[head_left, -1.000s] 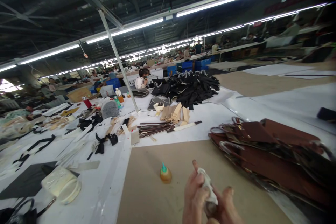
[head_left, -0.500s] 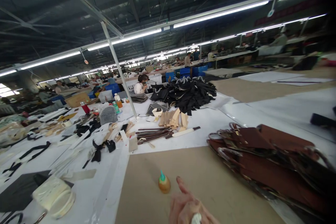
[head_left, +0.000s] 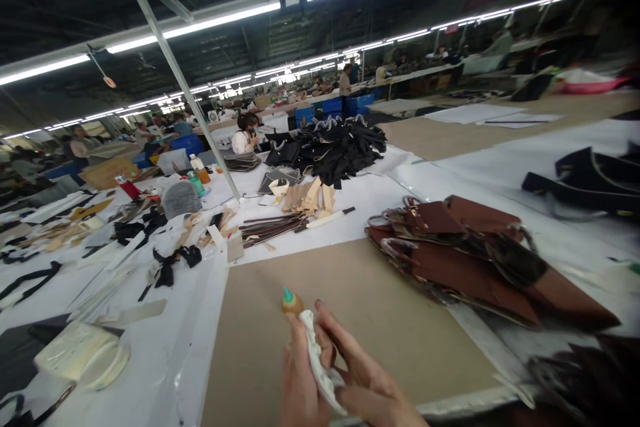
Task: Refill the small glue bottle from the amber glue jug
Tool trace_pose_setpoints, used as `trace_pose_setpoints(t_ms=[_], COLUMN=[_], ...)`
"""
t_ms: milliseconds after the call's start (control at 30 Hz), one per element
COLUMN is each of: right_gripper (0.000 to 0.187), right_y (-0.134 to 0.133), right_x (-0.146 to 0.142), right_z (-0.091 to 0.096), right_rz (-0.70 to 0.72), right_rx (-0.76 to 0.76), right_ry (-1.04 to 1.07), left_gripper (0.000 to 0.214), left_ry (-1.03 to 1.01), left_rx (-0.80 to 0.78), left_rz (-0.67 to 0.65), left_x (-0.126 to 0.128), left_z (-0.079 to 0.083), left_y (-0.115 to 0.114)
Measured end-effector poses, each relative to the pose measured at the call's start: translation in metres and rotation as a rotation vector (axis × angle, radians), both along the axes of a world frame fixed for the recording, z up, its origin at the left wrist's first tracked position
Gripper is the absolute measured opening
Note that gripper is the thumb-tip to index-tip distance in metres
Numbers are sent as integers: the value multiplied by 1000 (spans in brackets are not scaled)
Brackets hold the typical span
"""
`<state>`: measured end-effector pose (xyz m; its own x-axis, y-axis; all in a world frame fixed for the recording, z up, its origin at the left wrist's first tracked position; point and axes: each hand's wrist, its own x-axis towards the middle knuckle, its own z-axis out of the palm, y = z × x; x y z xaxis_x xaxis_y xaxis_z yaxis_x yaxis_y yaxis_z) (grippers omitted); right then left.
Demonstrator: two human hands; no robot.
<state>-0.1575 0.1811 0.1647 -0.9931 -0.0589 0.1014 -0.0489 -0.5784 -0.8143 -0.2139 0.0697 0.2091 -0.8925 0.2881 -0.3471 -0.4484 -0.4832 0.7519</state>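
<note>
A crumpled white cloth is pressed between my two hands at the bottom centre, over a tan board. My left hand is closed along the cloth's left side. My right hand has its fingers bent around the cloth's other side, some of them hidden. Just beyond my fingertips stands a small amber bottle with a green pointed nozzle, its base partly covered by my left hand.
Brown bags lie piled on the right. Brown strips and tan pieces lie ahead, before a heap of black bags. A clear-wrapped tape roll rests at left. A metal post rises from the table. A person sits beyond.
Both hands now show apart around the white cloth, where they were bunched low with only a bit of white visible. The view has shifted right and down.
</note>
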Motion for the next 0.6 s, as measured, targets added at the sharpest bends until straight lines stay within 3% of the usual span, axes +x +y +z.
trace_pose_setpoints(t_ms=[100,167,300,433,533,600], right_gripper=[99,82,54,59,53,41], right_y=[16,21,11,1,7,14], right_x=[8,14,21,13,5,3], right_z=[-4,-4,11,20,6,-10], right_rz=[16,-40,-188,-297,-311,-295], right_rx=[-68,17,281,389,482,546], right_ry=[16,-21,-206,-290,-320,-313], left_gripper=[56,47,53,75,82,71], left_ry=[-108,-74,-19,174,307,377], left_rx=[212,237,94,-133,-320,-397], left_rz=[20,54,24,-73,-197,-248], left_x=[-17,-27,-24,2,12,12], left_z=[-4,-10,-21,-24,-30,-41], left_y=[-3,-9,-19,-22,-26,-32])
